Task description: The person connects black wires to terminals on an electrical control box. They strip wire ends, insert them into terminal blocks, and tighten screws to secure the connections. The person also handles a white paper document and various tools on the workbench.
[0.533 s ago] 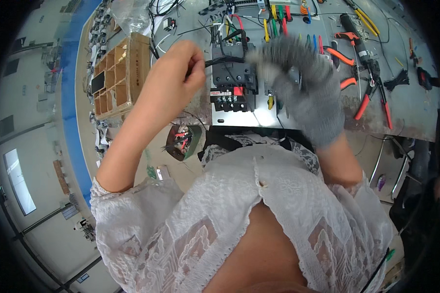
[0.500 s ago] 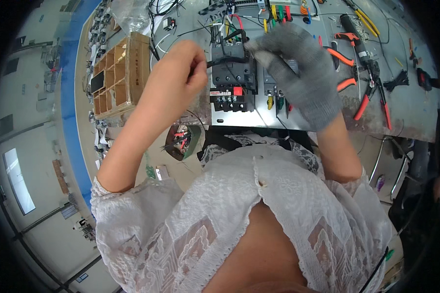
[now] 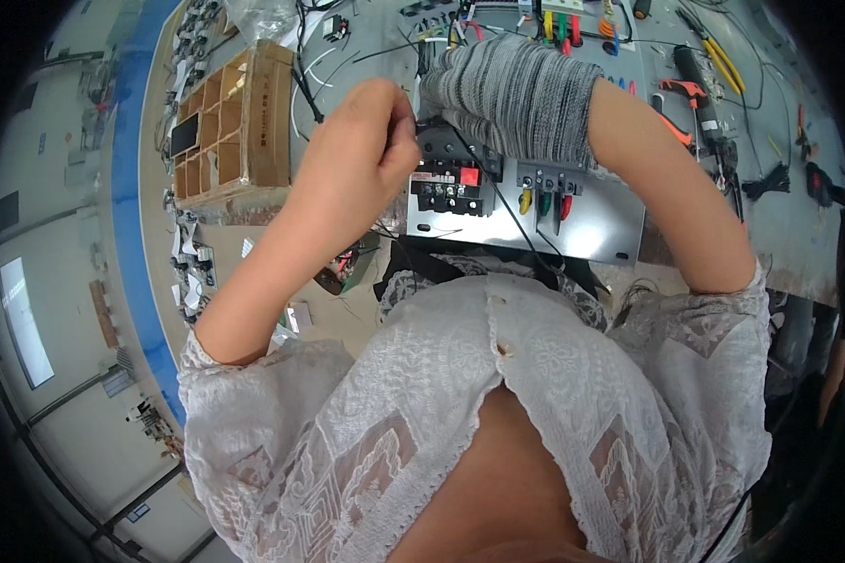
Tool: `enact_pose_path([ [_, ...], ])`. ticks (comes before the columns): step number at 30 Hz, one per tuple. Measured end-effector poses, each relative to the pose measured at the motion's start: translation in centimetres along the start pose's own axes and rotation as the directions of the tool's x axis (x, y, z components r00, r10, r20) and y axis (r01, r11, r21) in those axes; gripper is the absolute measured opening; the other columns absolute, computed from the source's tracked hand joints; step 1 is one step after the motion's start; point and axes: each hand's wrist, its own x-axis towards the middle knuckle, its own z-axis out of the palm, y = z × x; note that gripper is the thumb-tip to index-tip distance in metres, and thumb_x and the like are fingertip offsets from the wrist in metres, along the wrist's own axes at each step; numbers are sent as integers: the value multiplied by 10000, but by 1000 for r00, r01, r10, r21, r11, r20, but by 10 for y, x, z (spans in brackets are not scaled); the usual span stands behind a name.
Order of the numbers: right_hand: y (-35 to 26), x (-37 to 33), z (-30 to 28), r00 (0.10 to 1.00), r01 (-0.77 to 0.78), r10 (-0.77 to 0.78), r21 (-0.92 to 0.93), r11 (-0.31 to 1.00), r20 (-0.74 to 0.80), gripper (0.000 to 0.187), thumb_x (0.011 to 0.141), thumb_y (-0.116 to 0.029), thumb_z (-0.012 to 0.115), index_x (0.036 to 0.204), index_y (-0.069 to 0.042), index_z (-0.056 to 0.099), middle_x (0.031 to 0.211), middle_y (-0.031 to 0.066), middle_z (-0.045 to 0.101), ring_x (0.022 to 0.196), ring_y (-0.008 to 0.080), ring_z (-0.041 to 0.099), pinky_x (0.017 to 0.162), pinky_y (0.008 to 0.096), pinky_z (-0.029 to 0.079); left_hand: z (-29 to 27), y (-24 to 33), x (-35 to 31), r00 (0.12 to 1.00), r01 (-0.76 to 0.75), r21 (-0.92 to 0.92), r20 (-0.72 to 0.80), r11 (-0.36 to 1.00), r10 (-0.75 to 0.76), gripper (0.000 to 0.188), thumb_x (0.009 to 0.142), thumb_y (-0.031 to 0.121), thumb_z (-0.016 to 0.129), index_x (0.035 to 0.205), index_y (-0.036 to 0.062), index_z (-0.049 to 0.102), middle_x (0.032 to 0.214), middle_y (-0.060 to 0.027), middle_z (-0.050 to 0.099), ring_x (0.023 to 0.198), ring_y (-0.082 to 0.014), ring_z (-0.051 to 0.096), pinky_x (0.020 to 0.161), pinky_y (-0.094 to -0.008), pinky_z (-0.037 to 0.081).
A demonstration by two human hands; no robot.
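Note:
My bare left hand [image 3: 371, 131] is closed, its thumb and fingers pinched on a black wire [image 3: 426, 123] beside the grey contactor [image 3: 448, 145]. In a grey striped knit glove, my right hand [image 3: 512, 97] reaches left across the contactor. Its fingers are hidden behind the glove's back, close to the left fingertips. Below the contactor sits a black overload relay [image 3: 449, 201] with a red button. A terminal block [image 3: 551, 176] with yellow, green and red wire ends stands to the right. Both are on a shiny metal plate [image 3: 591, 230]. A long black wire [image 3: 499, 197] hangs over the plate's front edge.
A divided wooden box [image 3: 270, 122] stands at the left. Yellow-handled pliers [image 3: 723, 64], an orange-handled tool [image 3: 683, 88] and a black cylindrical tool [image 3: 693, 70] lie at the right. Loose wires [image 3: 317, 70] cross the back. An open bin [image 3: 361, 258] sits below the table edge.
My right hand has swung left and turned over the contactor, so its fingers are hidden. My left hand has shifted slightly right. The long black wire now drapes across the plate.

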Motion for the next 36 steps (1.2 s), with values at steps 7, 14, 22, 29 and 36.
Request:
enact_pose_path([
  [7, -1, 13, -1, 982, -45, 26, 98, 994, 187, 189, 842, -154, 625, 1016, -101, 676, 857, 109, 659, 779, 269, 639, 718, 345, 522, 4, 3, -3, 997, -78, 5, -11, 997, 78, 121, 830, 23, 555, 904, -9, 465, 859, -204, 568, 776, -411, 575, 674, -446, 472],
  [14, 12, 8, 15, 980, -166, 87, 499, 851, 177, 248, 834, -243, 624, 968, -42, 677, 809, 169, 661, 746, 321, 631, 716, 377, 512, -1, 7, -6, 971, -225, 204, -28, 953, 236, 135, 825, -6, 560, 934, 1, 480, 978, -154, 552, 794, -380, 582, 669, -438, 486],
  [22, 16, -2, 7, 992, -106, 72, 368, 924, 105, 347, 857, -330, 616, 1100, -86, 648, 969, 135, 680, 869, 267, 656, 787, 361, 513, -15, 24, 4, 951, -308, 301, 65, 903, 303, 145, 829, -1, 575, 972, 7, 551, 1053, -155, 550, 938, -361, 551, 782, -403, 457],
  [29, 69, 5, 131, 929, -367, 341, 256, 894, 142, 106, 709, -96, 622, 745, 1, 648, 740, 200, 643, 675, 344, 623, 613, 441, 501, -29, 43, -16, 966, -257, 305, 114, 917, 233, 125, 712, -22, 642, 784, -25, 540, 861, -183, 492, 854, -384, 489, 763, -434, 398],
  [36, 18, -9, 59, 812, -306, 423, 325, 895, -401, 163, 799, -176, 584, 802, -16, 616, 716, 165, 608, 704, 313, 595, 634, 412, 477, -23, 37, 13, 878, -479, 336, 164, 811, 450, 157, 677, -35, 646, 768, -18, 520, 743, -168, 483, 784, -357, 460, 678, -403, 361],
])
